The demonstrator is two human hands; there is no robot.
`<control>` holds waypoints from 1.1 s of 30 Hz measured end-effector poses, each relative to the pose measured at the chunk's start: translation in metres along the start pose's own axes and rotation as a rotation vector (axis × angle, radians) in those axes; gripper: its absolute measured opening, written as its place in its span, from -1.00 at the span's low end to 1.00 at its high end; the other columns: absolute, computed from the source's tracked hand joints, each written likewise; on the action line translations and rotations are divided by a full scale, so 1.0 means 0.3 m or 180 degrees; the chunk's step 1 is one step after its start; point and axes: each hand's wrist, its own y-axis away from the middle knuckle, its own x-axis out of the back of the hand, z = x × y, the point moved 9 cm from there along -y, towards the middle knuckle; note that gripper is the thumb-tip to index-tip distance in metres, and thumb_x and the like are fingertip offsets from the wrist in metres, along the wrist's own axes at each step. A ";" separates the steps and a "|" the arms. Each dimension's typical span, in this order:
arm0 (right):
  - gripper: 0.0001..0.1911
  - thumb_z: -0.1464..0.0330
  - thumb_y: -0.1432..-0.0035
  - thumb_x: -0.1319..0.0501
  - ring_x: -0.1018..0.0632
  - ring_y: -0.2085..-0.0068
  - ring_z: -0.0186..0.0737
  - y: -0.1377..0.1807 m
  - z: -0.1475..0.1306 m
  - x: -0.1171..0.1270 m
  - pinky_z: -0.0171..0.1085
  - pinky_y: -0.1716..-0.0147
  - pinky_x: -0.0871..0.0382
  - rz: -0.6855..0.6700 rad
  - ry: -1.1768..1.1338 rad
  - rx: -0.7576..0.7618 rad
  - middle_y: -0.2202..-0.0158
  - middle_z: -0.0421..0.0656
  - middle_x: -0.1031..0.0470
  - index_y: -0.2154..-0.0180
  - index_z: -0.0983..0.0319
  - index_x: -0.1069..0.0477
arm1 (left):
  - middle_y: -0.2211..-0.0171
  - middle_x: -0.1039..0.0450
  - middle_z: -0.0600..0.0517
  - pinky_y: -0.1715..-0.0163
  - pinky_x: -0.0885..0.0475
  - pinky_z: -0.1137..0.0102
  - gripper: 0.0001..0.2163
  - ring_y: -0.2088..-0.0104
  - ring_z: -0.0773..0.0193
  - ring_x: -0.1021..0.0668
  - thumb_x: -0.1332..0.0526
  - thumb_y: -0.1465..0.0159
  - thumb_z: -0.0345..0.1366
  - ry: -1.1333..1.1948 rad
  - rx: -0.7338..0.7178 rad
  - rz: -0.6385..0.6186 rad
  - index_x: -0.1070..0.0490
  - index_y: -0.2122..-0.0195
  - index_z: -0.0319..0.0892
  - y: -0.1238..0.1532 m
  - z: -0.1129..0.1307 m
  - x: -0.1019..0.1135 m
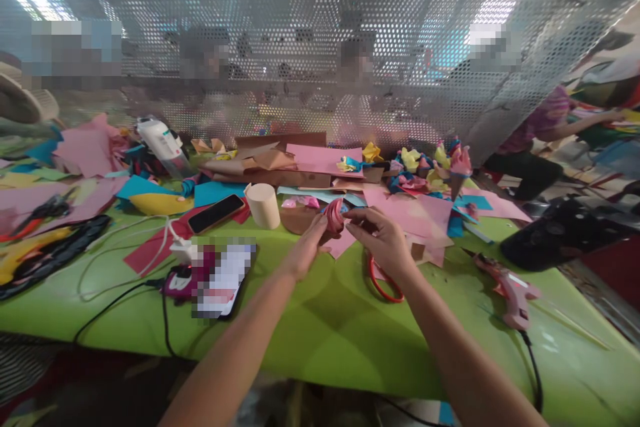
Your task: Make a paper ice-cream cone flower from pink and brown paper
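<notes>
A swirled pink paper flower (333, 215) is held above the middle of the green table. My left hand (313, 243) has its fingers closed around the flower's lower left side. Close against the flower's right edge, my right hand (379, 232) has thumb and fingertips pinched together; the exact contact is hard to see. Under the right hand lies a red loop handle (388, 298), the rest of that tool being hidden. Pink paper sheets (425, 220) spread behind and to the right.
A pink glue gun (515, 300) lies right with its cord hanging down. Two phones (216, 213), a cream paper roll (263, 205), and a purple power strip (185, 283) with cables occupy the left. Crumpled paper pieces line the back by a perforated metal screen (300, 67).
</notes>
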 end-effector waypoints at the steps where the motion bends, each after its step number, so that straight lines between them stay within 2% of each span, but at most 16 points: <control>1: -0.78 0.27 -0.14 -0.27 -0.42 0.44 -0.29 -0.002 -0.001 0.000 -0.30 0.42 -0.29 -0.0034 0.0007 0.0025 0.37 -0.18 -0.46 0.19 0.18 -0.59 | -0.01 -0.49 -0.03 0.05 -0.42 0.19 -0.46 -0.02 0.12 -0.50 -0.13 -0.25 0.20 0.0097 0.0015 -0.0033 -0.34 -0.14 0.02 0.000 0.001 -0.002; 4: -0.84 0.29 -0.11 -0.28 -0.41 0.44 -0.29 -0.009 0.001 -0.006 -0.29 0.41 -0.30 -0.0153 -0.0015 0.0061 0.35 -0.17 -0.45 0.26 0.18 -0.58 | 0.08 -0.50 -0.05 0.23 -0.49 0.32 -0.47 0.06 0.16 -0.51 -0.17 -0.23 0.19 0.0442 0.0103 -0.0222 -0.39 -0.06 -0.05 0.006 0.005 -0.019; 6: -0.88 0.29 -0.11 -0.27 -0.41 0.43 -0.28 -0.013 0.010 -0.004 -0.29 0.42 -0.30 -0.0150 -0.0121 0.0024 0.35 -0.16 -0.46 0.33 0.19 -0.55 | 0.13 -0.48 -0.04 0.28 -0.53 0.32 -0.49 0.13 0.19 -0.51 -0.27 -0.19 0.13 0.0625 0.0172 -0.0421 -0.39 -0.04 -0.08 0.016 0.011 -0.040; 9: -0.88 0.28 -0.10 -0.27 -0.39 0.43 -0.29 -0.017 0.033 0.002 -0.30 0.44 -0.26 -0.0117 -0.0313 -0.0061 0.38 -0.19 -0.41 0.35 0.19 -0.52 | 0.17 -0.45 -0.01 0.26 -0.58 0.27 -0.48 0.18 0.23 -0.51 -0.45 -0.07 -0.16 0.0643 0.0188 -0.0589 -0.37 -0.05 -0.07 0.030 0.020 -0.061; 11: -0.87 0.27 -0.10 -0.28 -0.37 0.43 -0.29 -0.017 0.052 0.000 -0.31 0.44 -0.24 -0.0142 -0.0394 -0.0106 0.39 -0.20 -0.40 0.35 0.19 -0.52 | 0.18 -0.44 -0.02 0.25 -0.60 0.26 -0.50 0.17 0.22 -0.51 -0.46 -0.05 -0.30 0.0555 0.0139 -0.0549 -0.39 -0.01 -0.10 0.032 0.022 -0.059; 14: -0.82 0.25 -0.11 -0.29 -0.39 0.41 -0.29 -0.015 0.085 -0.006 -0.30 0.41 -0.26 -0.0193 -0.0540 -0.0214 0.34 -0.18 -0.44 0.25 0.18 -0.53 | 0.15 -0.45 -0.07 0.29 -0.60 0.29 -0.57 0.12 0.15 -0.52 -0.43 -0.10 -0.29 0.0350 0.0053 -0.0459 -0.40 0.01 -0.15 0.024 0.018 -0.047; 16: -0.71 0.22 -0.12 -0.30 -0.41 0.38 -0.28 -0.013 0.106 -0.005 -0.29 0.37 -0.30 -0.0174 -0.0695 -0.0313 0.25 -0.16 -0.50 0.11 0.16 -0.50 | 0.08 -0.46 -0.10 0.28 -0.58 0.29 -0.49 0.07 0.11 -0.53 -0.41 -0.13 -0.25 0.0120 -0.0017 -0.0361 -0.34 -0.10 -0.10 0.012 0.011 -0.031; 19: -0.62 0.16 -0.12 -0.31 -0.46 0.33 -0.26 -0.014 0.118 0.010 -0.26 0.32 -0.36 -0.0028 -0.0817 -0.0383 0.17 -0.12 -0.53 0.04 0.14 -0.48 | -0.01 -0.47 -0.09 0.05 -0.50 0.19 -0.39 -0.01 0.09 -0.52 -0.38 -0.16 -0.23 -0.0336 -0.0307 -0.0070 -0.22 -0.21 -0.06 -0.008 0.016 0.004; 22: -0.62 0.11 -0.12 -0.31 -0.49 0.31 -0.24 -0.015 0.108 0.022 -0.25 0.29 -0.39 0.0066 -0.0874 -0.0376 0.17 -0.12 -0.53 0.06 0.14 -0.50 | -0.01 -0.49 -0.08 -0.14 -0.33 0.14 -0.45 -0.06 0.08 -0.49 -0.34 -0.18 -0.26 -0.0837 -0.0605 -0.0042 -0.25 -0.19 -0.14 -0.018 0.026 -0.001; 28: -0.62 0.10 -0.10 -0.32 -0.53 0.28 -0.22 -0.012 0.084 0.023 -0.23 0.23 -0.43 0.0081 -0.1076 -0.0463 0.24 -0.13 -0.57 0.11 0.17 -0.52 | -0.02 -0.50 -0.13 -0.06 -0.36 0.16 -0.50 -0.01 0.01 -0.52 -0.28 -0.21 -0.26 -0.1210 -0.0649 -0.0392 -0.30 -0.18 -0.18 -0.008 0.016 -0.061; 33: -0.67 0.10 -0.11 -0.30 -0.52 0.34 -0.22 -0.013 0.073 0.040 -0.24 0.30 -0.42 0.0216 -0.0875 -0.0429 0.33 -0.12 -0.58 0.23 0.21 -0.55 | 0.04 -0.54 -0.10 0.02 -0.38 0.17 -0.50 0.06 0.01 -0.53 -0.31 -0.17 -0.22 -0.1601 -0.0617 -0.0345 -0.36 -0.15 -0.14 0.000 0.027 -0.060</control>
